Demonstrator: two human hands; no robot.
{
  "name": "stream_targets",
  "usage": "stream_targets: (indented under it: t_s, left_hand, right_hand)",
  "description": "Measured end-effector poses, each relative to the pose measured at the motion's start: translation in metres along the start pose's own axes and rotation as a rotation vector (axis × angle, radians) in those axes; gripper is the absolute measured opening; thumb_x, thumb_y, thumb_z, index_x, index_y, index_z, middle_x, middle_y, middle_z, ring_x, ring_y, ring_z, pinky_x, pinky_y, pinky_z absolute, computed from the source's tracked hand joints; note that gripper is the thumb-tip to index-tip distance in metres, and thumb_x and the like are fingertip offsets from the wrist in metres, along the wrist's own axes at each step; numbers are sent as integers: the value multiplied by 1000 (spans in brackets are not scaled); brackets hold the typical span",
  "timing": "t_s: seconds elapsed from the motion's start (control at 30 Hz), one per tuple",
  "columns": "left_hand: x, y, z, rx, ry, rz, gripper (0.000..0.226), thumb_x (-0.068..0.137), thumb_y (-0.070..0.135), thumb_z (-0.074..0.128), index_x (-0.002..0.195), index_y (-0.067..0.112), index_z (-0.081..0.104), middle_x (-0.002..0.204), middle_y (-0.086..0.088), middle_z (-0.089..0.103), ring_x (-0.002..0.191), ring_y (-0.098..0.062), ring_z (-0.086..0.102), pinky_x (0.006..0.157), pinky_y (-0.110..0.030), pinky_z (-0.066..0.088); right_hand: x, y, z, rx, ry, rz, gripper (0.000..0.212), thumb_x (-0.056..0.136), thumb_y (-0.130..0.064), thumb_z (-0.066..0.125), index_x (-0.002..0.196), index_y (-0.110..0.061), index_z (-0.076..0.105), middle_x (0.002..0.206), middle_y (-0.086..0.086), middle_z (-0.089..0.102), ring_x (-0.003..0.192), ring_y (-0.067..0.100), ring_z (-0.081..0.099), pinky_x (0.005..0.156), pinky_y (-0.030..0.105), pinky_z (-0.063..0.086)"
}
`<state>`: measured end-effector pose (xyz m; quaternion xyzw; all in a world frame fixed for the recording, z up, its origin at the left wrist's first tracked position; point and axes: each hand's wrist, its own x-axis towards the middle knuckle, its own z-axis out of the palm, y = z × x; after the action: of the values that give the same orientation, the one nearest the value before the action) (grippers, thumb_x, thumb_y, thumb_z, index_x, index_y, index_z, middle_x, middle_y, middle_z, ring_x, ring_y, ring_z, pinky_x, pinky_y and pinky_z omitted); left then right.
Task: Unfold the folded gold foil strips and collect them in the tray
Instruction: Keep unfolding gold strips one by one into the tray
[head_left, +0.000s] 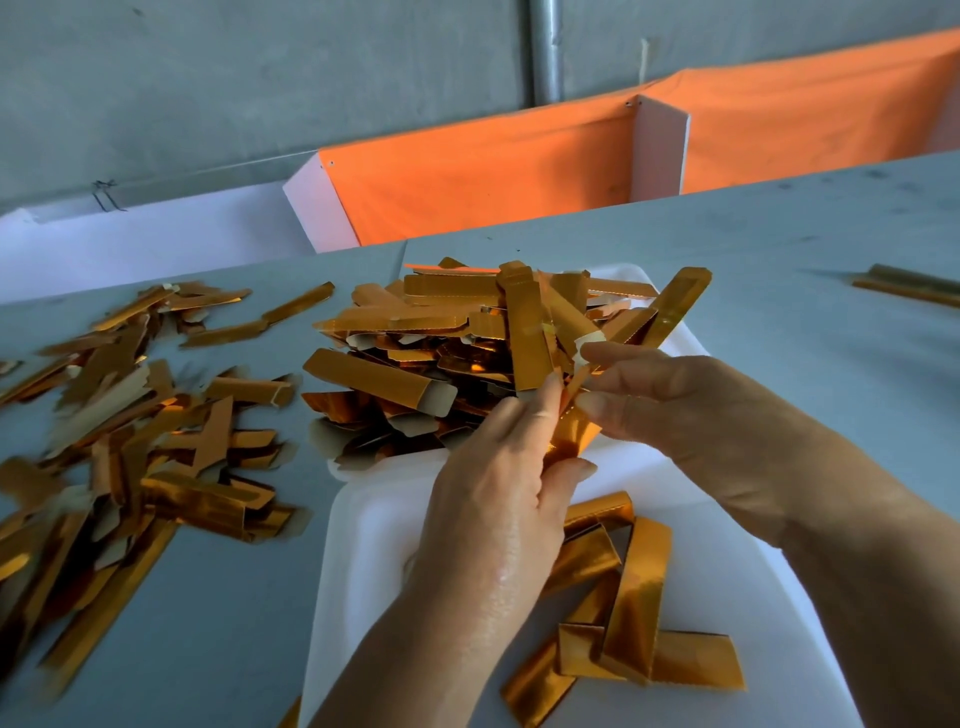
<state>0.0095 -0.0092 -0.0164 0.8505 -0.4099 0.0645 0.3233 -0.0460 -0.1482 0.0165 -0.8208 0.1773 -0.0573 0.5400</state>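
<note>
- Gold foil, head view: both hands meet over a white tray and work on a single gold foil strip.
- Left hand: fingers curled round the lower part of the strip, thumb lying along its near side; the hand grips it.
- Right hand: thumb and forefinger pinch the upper end of the same strip, the other fingers loosely bent behind.
- Held strip: partly creased, upright between the two hands, above the middle of the tray.
- Far pile: many gold pieces heaped on the far end of the tray, some overhanging its left rim; several show a pale paper underside.
- Near group: a few gold strips lie crossed on the near part of the tray, just right of the left forearm.
- Left heap: a loose scatter of gold strips on the grey table, apart from the tray.
- Far right: two more gold strips lie on the table, blurred.
- Background: an orange cloth hangs beyond the table edge, beside white panels and a grey wall.
</note>
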Motion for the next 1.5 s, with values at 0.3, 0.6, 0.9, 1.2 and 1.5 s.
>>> stream_targets:
  t_s: [0.3,0.6,0.9,1.2,1.5]
  left_hand:
    - [-1,5,-2,65,15,38,66,89,42,49,148,28,24,132,10,54,115,-10,55,94,-25,50]
    - [-2,6,-3,56,50,29,53,89,28,60,140,21,44,117,3,67,101,-16,66,83,-35,57]
    - [-1,9,-5,-20,49,7,60,84,37,58,140,23,43,122,7,64,109,-12,61,90,-32,54]
    - [0,12,-7,-84,57,-3,52,85,38,44,132,19,54,105,5,71,95,-8,67,76,-26,58]
    - [0,7,-6,73,3,2,41,93,30,47,131,19,56,107,1,71,97,-15,67,78,-36,58]
  right_hand:
    - [0,8,-6,379,-125,34,29,90,-20,53,103,-3,72,108,6,72,103,18,67,100,39,49]
    - [1,10,-6,486,-132,77,31,82,-22,57,99,-2,73,99,10,74,97,22,69,94,40,53]
    - [2,5,-1,411,10,165,23,92,-17,55,100,-2,71,100,11,73,92,22,70,88,37,56]
    - [-2,4,-2,487,-86,132,27,90,-21,53,93,-3,73,92,11,74,89,21,71,80,31,59]
    - [-1,3,-3,251,-61,67,20,90,-15,57,100,-4,71,107,7,70,94,20,69,87,33,56]
